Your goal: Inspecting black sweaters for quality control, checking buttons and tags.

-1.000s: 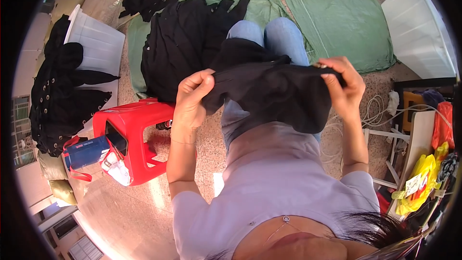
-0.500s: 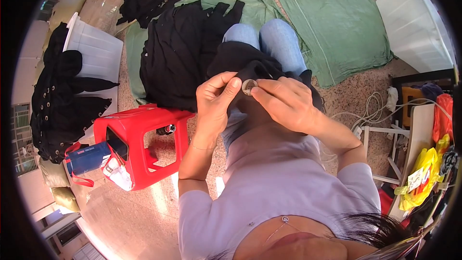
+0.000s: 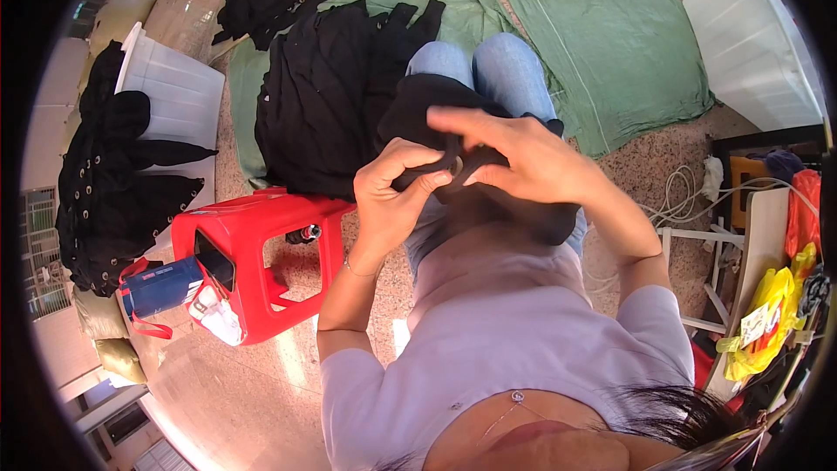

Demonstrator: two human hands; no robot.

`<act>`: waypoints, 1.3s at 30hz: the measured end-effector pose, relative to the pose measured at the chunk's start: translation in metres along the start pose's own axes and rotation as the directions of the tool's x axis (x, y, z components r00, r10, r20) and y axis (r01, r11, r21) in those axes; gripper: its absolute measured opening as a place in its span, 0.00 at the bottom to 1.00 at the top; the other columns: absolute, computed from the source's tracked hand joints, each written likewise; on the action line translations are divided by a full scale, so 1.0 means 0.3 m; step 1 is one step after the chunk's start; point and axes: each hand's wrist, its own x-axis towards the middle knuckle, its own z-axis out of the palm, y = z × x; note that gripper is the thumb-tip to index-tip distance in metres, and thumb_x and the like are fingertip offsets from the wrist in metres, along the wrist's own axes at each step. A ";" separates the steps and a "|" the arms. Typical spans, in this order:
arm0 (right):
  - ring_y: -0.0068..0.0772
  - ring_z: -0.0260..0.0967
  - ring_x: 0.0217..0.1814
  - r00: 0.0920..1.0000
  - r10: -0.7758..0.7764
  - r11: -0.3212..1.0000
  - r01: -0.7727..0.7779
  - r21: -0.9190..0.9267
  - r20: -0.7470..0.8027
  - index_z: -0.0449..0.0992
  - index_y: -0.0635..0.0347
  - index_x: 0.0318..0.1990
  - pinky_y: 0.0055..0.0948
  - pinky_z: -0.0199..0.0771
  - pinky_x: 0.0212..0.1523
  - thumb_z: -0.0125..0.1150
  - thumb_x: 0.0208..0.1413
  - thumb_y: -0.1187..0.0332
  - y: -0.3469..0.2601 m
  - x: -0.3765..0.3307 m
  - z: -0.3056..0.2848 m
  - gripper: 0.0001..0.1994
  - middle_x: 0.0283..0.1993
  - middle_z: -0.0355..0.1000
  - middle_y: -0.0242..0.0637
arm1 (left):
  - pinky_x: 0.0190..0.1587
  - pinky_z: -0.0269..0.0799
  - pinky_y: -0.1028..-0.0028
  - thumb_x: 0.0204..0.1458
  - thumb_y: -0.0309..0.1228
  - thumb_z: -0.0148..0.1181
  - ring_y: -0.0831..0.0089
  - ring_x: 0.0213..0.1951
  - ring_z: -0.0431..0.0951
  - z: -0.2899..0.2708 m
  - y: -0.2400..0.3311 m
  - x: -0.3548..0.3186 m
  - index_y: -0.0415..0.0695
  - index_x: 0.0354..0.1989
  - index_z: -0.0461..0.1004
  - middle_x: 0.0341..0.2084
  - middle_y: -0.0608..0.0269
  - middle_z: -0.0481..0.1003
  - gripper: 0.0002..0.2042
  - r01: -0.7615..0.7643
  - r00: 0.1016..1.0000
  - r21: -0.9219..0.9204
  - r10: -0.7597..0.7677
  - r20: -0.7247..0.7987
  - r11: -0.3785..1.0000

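A black garment [image 3: 417, 112] lies bunched over my lap. My left hand [image 3: 394, 190] pinches the garment's edge between thumb and fingers, beside a pale round button [image 3: 457, 166] that is seen nearly edge-on. On the other side of the button is my right hand [image 3: 534, 161], its fingers stretched out and apart from the thumb. Its thumb tip comes close to the button, and black cloth shows between thumb and fingers. Whether that thumb touches the cloth I cannot tell.
More black garments [image 3: 323, 113] lie on a green sheet [image 3: 610, 44] ahead. A red stool [image 3: 253, 218] stands at my left, near a white bin [image 3: 179, 87] draped with black buttoned clothing. On the right are another white bin [image 3: 741, 35], a cable [image 3: 676, 196] and a yellow bag [image 3: 767, 314].
My right hand has let go of the button's rim and opened its fingers. The button has turned from face-on to nearly edge-on. My left hand keeps its pinch at the cloth.
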 end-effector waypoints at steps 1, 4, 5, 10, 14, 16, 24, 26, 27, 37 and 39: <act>0.46 0.74 0.42 0.991 -0.108 0.990 0.114 -0.079 0.079 0.72 0.59 0.53 0.37 0.75 0.42 0.66 0.45 0.76 0.039 0.011 -0.013 0.24 0.46 0.74 0.42 | 0.38 0.71 0.78 0.42 0.17 0.68 0.75 0.33 0.76 -0.005 -0.004 0.006 0.36 0.35 0.79 0.29 0.62 0.78 0.10 -0.088 0.995 0.025 0.087 0.048 0.996; 0.48 0.73 0.33 0.985 -0.163 0.977 0.170 -0.128 0.062 0.74 0.62 0.38 0.41 0.70 0.33 0.68 0.44 0.70 0.064 0.008 -0.005 0.13 0.32 0.74 0.41 | 0.37 0.71 0.77 0.41 0.16 0.68 0.74 0.33 0.75 -0.019 0.006 0.017 0.36 0.33 0.78 0.28 0.62 0.77 0.10 -0.089 0.991 0.019 0.086 0.099 0.996; 0.48 0.73 0.33 0.985 -0.162 0.977 0.169 -0.128 0.061 0.74 0.62 0.38 0.41 0.70 0.33 0.68 0.44 0.70 0.070 0.007 -0.008 0.13 0.32 0.74 0.41 | 0.37 0.71 0.78 0.41 0.16 0.68 0.74 0.32 0.75 -0.021 0.010 0.020 0.36 0.33 0.78 0.28 0.62 0.77 0.09 -0.083 0.990 0.004 0.081 0.119 0.997; 0.44 0.71 0.28 0.983 -0.181 0.980 0.179 -0.082 -0.020 0.75 0.62 0.32 0.37 0.67 0.27 0.68 0.42 0.70 0.085 -0.002 0.019 0.10 0.27 0.71 0.39 | 0.35 0.71 0.77 0.42 0.16 0.68 0.74 0.30 0.75 -0.012 0.006 0.012 0.36 0.31 0.78 0.27 0.62 0.77 0.08 -0.046 0.997 -0.059 0.049 0.062 0.997; 0.43 0.65 0.19 0.877 -0.296 0.938 0.191 -0.291 -0.378 0.67 0.60 0.21 0.37 0.63 0.20 0.67 0.38 0.71 0.089 -0.001 0.116 0.11 0.17 0.62 0.38 | 0.33 0.70 0.76 0.44 0.18 0.68 0.72 0.28 0.75 0.041 0.006 0.003 0.37 0.30 0.77 0.25 0.61 0.76 0.07 -0.125 0.974 0.241 0.165 -0.157 0.962; 0.42 0.66 0.19 0.798 -0.332 0.913 0.140 -0.382 -0.502 0.68 0.59 0.21 0.37 0.65 0.20 0.67 0.37 0.70 0.100 0.013 0.141 0.11 0.17 0.63 0.38 | 0.32 0.70 0.76 0.47 0.20 0.67 0.72 0.27 0.75 0.094 -0.004 -0.016 0.38 0.32 0.76 0.25 0.59 0.76 0.06 -0.178 0.931 0.281 0.254 -0.263 0.943; 0.39 0.72 0.31 0.900 -0.280 0.715 -0.036 -0.699 -0.333 0.77 0.55 0.43 0.36 0.72 0.30 0.69 0.41 0.71 0.126 -0.055 0.048 0.17 0.32 0.68 0.35 | 0.34 0.70 0.70 0.48 0.22 0.63 0.62 0.28 0.74 -0.003 -0.048 -0.024 0.45 0.45 0.79 0.23 0.59 0.71 0.14 -0.020 0.992 0.464 -0.042 0.122 0.886; 0.43 0.73 0.34 0.943 -0.154 0.734 -0.091 -0.673 -0.295 0.76 0.55 0.43 0.39 0.73 0.33 0.67 0.45 0.72 0.176 -0.094 -0.016 0.15 0.35 0.69 0.37 | 0.34 0.70 0.67 0.45 0.22 0.66 0.61 0.29 0.75 -0.057 -0.089 -0.021 0.42 0.37 0.79 0.23 0.58 0.72 0.09 -0.084 0.995 0.492 0.044 0.091 0.867; 0.44 0.74 0.36 0.958 -0.046 0.780 -0.143 -0.609 -0.284 0.75 0.56 0.40 0.40 0.75 0.34 0.65 0.47 0.72 0.176 -0.118 -0.051 0.12 0.35 0.71 0.38 | 0.35 0.70 0.68 0.42 0.22 0.68 0.61 0.30 0.76 -0.096 -0.095 -0.016 0.39 0.30 0.78 0.24 0.58 0.74 0.07 0.001 0.993 0.532 -0.062 0.096 0.847; 0.33 0.75 0.38 0.802 0.065 0.987 -0.139 -0.081 -0.593 0.79 0.66 0.40 0.26 0.72 0.43 0.66 0.49 0.78 0.145 -0.219 -0.124 0.09 0.36 0.77 0.41 | 0.32 0.64 0.83 0.55 0.27 0.63 0.87 0.27 0.69 -0.161 -0.058 -0.010 0.37 0.34 0.79 0.24 0.74 0.75 0.06 0.471 0.874 -0.309 -0.486 0.031 0.826; 0.35 0.75 0.37 0.776 -0.118 0.945 -0.104 -0.310 -0.619 0.79 0.67 0.39 0.28 0.73 0.41 0.66 0.49 0.78 0.085 -0.212 -0.116 0.09 0.36 0.77 0.43 | 0.32 0.64 0.83 0.55 0.27 0.63 0.86 0.28 0.69 -0.131 -0.006 0.010 0.36 0.34 0.79 0.26 0.73 0.75 0.06 0.488 0.859 -0.373 -0.510 0.047 0.789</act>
